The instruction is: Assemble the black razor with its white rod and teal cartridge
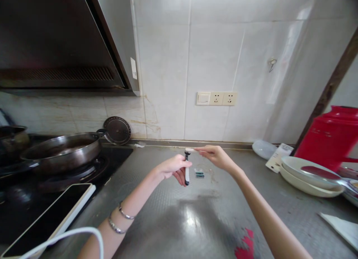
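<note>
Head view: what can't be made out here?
In the head view:
Slim white-and-black handle: partly covered by the left hand.
Small white piece by the right hand: too small to identify, or to tell whether it's gripped.
Tiny teal rectangular piece: details too small.
Tall red container: cut off by the right edge.

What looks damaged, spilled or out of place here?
A ragged red patch breaks up the grey countertop low in view; can't tell whether residue, damage or reflection. Brown streaks mark the pale wall tiles, like stains. A razor in the left hand also seems unusual beside a stove.
</note>
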`<state>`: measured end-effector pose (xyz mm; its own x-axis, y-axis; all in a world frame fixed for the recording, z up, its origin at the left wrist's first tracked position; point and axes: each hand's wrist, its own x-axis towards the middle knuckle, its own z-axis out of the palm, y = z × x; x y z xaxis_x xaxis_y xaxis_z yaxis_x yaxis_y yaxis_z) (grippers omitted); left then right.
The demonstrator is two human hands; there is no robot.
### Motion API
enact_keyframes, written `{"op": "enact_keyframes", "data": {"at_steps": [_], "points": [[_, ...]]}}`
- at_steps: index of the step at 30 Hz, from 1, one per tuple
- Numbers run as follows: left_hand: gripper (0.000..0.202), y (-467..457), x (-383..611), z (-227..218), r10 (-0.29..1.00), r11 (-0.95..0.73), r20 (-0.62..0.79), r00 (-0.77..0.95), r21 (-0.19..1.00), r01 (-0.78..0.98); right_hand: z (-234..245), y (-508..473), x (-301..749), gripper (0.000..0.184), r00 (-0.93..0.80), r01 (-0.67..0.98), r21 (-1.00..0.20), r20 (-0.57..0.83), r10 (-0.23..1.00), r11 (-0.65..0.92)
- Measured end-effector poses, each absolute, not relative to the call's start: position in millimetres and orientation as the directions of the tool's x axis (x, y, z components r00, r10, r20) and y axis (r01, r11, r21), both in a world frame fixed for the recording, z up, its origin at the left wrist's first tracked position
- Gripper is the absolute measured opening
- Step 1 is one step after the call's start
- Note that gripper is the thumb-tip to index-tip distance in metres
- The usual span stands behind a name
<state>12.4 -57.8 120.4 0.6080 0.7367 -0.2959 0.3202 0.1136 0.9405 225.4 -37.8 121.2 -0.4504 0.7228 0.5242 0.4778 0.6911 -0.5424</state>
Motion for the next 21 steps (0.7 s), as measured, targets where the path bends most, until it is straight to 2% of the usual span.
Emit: {"op": "enact_keyframes", "data": {"at_steps": [6, 9, 14, 21], "points": [[0.024, -58.8, 12.3, 121.2, 0.738, 0.107, -0.296, 0.607, 0.939, 0.327, 118.2, -35.4, 225.6, 0.031, -0.465, 0.444, -0.576, 0.507, 0.726, 0.687], [0.024, -60.0, 12.3, 122.6, 0.74, 0.098, -0.285, 0.609, 0.942, 0.322, 115.9, -33.3, 227.0, 0.03, -0.407, 0.482, -0.566, 0.531, 0.744, 0.668], [0.025, -59.9, 9.4, 125.5, 0.744, 0.081, -0.255, 0.617, 0.952, 0.296, 114.1, -31.3, 229.2, 0.034, -0.457, 0.407, -0.619, 0.499, 0.736, 0.672], [0.025, -57.7, 8.0, 124.5, 0.74, 0.078, -0.255, 0.622, 0.952, 0.296, 111.2, -28.2, 229.5, 0.033, -0.343, 0.519, -0.561, 0.554, 0.759, 0.644]]}}
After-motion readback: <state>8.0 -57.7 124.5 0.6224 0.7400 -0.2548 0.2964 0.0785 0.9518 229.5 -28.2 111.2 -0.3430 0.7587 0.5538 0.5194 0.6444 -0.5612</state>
